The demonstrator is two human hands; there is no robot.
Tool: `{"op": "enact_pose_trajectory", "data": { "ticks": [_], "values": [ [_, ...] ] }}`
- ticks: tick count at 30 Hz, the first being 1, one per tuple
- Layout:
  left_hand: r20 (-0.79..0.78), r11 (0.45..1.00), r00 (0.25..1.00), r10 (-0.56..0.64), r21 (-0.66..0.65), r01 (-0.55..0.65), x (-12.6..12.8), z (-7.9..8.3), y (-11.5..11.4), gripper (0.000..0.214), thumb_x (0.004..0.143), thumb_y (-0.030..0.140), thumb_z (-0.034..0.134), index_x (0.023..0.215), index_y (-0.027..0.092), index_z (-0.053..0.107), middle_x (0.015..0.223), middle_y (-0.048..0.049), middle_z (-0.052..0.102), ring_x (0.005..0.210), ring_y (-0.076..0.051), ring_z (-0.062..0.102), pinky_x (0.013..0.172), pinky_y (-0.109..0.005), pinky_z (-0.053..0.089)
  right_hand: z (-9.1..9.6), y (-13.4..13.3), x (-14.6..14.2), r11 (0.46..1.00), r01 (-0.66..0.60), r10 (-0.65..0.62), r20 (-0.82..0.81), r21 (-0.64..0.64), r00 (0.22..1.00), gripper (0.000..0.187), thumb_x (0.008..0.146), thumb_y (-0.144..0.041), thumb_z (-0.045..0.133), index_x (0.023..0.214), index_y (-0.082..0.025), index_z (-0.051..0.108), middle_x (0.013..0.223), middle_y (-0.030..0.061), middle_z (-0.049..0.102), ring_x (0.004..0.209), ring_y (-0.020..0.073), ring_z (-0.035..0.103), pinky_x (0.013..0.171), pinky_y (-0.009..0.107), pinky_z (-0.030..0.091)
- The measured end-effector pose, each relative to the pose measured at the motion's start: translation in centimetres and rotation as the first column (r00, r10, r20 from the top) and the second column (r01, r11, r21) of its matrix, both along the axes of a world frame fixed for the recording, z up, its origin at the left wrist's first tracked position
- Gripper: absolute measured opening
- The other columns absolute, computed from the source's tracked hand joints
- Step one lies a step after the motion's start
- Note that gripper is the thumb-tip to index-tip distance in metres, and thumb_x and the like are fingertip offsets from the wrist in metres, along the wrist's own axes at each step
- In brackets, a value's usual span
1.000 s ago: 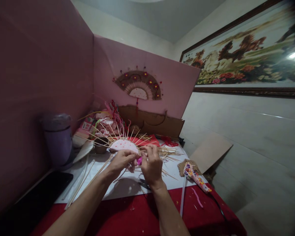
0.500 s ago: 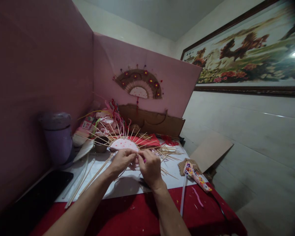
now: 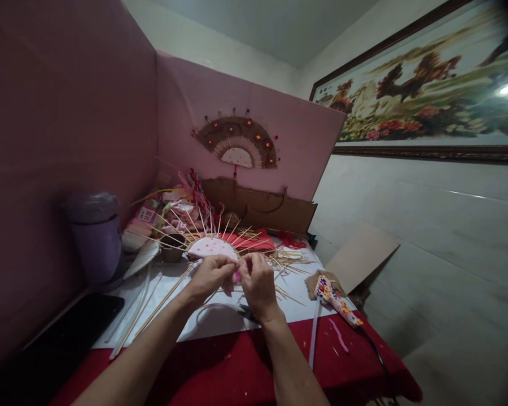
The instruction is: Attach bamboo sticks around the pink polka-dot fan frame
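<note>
My left hand (image 3: 214, 276) and my right hand (image 3: 258, 282) meet over the table, thumbs and fingertips pinched close together. Between them shows a small bright pink piece (image 3: 237, 276); its kind and what the fingertips grip are too small to make out. Just behind the hands lies a half-round fan base (image 3: 211, 247), covered in white cloth with pink dots, with thin wooden sticks (image 3: 190, 219) fanning out from it. A thin cord (image 3: 211, 306) curves on the white sheet below my left hand. A dark tool, perhaps scissors (image 3: 246, 311), is partly hidden by my right wrist.
A glue gun (image 3: 338, 301) with a flowered cover lies at the right. At the left are a black phone (image 3: 97, 313), a purple lidded bin (image 3: 97, 242) and clear glue sticks (image 3: 129, 321). A finished fan (image 3: 237, 135) hangs on the pink board behind a cardboard strip (image 3: 262, 206).
The fingertips have drawn slightly apart, and more of the bright pink piece shows between them. The view has shifted slightly; the fan base stays where it lay.
</note>
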State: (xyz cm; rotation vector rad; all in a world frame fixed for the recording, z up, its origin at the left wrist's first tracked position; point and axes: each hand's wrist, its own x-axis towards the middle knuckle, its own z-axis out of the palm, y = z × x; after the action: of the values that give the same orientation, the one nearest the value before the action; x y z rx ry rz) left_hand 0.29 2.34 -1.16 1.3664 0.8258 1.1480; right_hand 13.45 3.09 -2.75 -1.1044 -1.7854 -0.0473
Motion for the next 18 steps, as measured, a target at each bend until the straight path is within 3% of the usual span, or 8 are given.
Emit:
{"op": "enact_pose_trajectory", "data": {
  "ticks": [4,6,8,10,12,14,17,18],
  "values": [
    [0.105,0.996,0.993,-0.049,-0.065,0.056,-0.3,0.0,0.1,0.025,0.069,0.034,0.064,0.064,0.011,0.058,0.051,-0.0012,0.059,0.037,-0.009,0.051,0.038,-0.022,0.042,0.4,0.3,0.7,0.987,0.163,-0.16,-0.259,-0.011,0.953,0.01,0.082,-0.022,0.043,0.077,-0.018,0.051,0.071,0.0025,0.054,0.066,0.016,0.05,0.064,0.028,0.038],
    [0.139,0.995,0.99,-0.03,-0.093,0.043,-0.5,0.0,0.1,0.023,0.068,0.033,0.065,0.069,0.011,0.06,0.051,-0.0003,0.058,0.037,-0.009,0.05,0.037,-0.021,0.041,0.8,0.1,1.0,0.985,0.168,-0.168,-0.394,-0.034,0.904,0.012,0.082,-0.027,0.043,0.078,-0.018,0.05,0.069,0.0015,0.053,0.063,0.0151,0.049,0.063,0.027,0.038],
    [0.161,0.995,0.987,0.0,-0.101,0.016,-0.6,-0.1,0.2,0.023,0.068,0.033,0.065,0.072,0.011,0.06,0.049,0.0017,0.055,0.035,-0.007,0.047,0.036,-0.02,0.038,1.3,-0.3,1.0,0.998,-0.017,-0.019,-0.5,-0.068,0.866,0.014,0.083,-0.029,0.041,0.077,-0.018,0.048,0.067,-0.0004,0.05,0.059,0.013,0.047,0.058,0.026,0.038],
    [0.172,0.996,0.985,0.026,-0.091,-0.01,-0.7,-0.1,0.3,0.025,0.069,0.035,0.065,0.072,0.011,0.06,0.046,0.0039,0.05,0.033,-0.005,0.041,0.032,-0.017,0.031,1.8,-0.9,0.9,0.929,-0.356,0.238,-0.575,-0.102,0.783,0.017,0.083,-0.031,0.037,0.073,-0.019,0.045,0.063,-0.0024,0.046,0.053,0.0108,0.043,0.051,0.023,0.036],
    [0.174,0.995,0.984,0.05,-0.093,-0.034,-0.9,-0.2,0.5,0.028,0.069,0.038,0.065,0.073,0.011,0.059,0.045,0.0059,0.046,0.031,-0.002,0.032,0.03,-0.016,0.02,2.1,-1.5,0.8,0.716,-0.683,0.462,-0.636,-0.142,0.617,0.022,0.082,-0.033,0.038,0.066,-0.019,0.045,0.058,-0.0038,0.043,0.046,0.0086,0.038,0.045,0.021,0.033],
    [0.167,0.993,0.983,0.082,-0.1,-0.066,-1.2,-0.4,0.8,0.031,0.069,0.041,0.065,0.074,0.012,0.058,0.044,0.0079,0.041,0.03,-0.001,0.024,0.03,-0.016,0.011,2.4,-2.2,0.7,0.409,-0.877,0.591,-0.66,-0.251,0.465,0.026,0.08,-0.035,0.046,0.061,-0.018,0.048,0.054,-0.0038,0.046,0.042,0.0067,0.038,0.042,0.02,0.031],
    [0.137,0.987,0.982,0.131,-0.116,-0.116,-1.7,-0.7,1.2,0.033,0.068,0.045,0.064,0.069,0.013,0.054,0.041,0.01,0.034,0.03,-0.001,0.018,0.031,-0.018,0.005,2.8,-3.3,0.9,-0.111,-0.845,0.67,-0.667,-0.524,0.326,0.023,0.072,-0.035,0.063,0.078,-0.013,0.062,0.063,0.0005,0.059,0.046,0.0069,0.048,0.04,0.017,0.031],
    [0.123,0.984,0.982,0.145,-0.121,-0.13,-1.8,-0.8,1.3,0.034,0.068,0.046,0.065,0.067,0.014,0.053,0.04,0.0104,0.032,0.031,-0.001,0.017,0.032,-0.018,0.005,2.9,-3.6,1.0,-0.222,-0.791,0.671,-0.678,-0.569,0.3,0.031,0.069,-0.035,0.066,0.09,-0.013,0.064,0.067,0.0012,0.062,0.048,0.0076,0.051,0.039,0.017,0.031]
  ]
}}
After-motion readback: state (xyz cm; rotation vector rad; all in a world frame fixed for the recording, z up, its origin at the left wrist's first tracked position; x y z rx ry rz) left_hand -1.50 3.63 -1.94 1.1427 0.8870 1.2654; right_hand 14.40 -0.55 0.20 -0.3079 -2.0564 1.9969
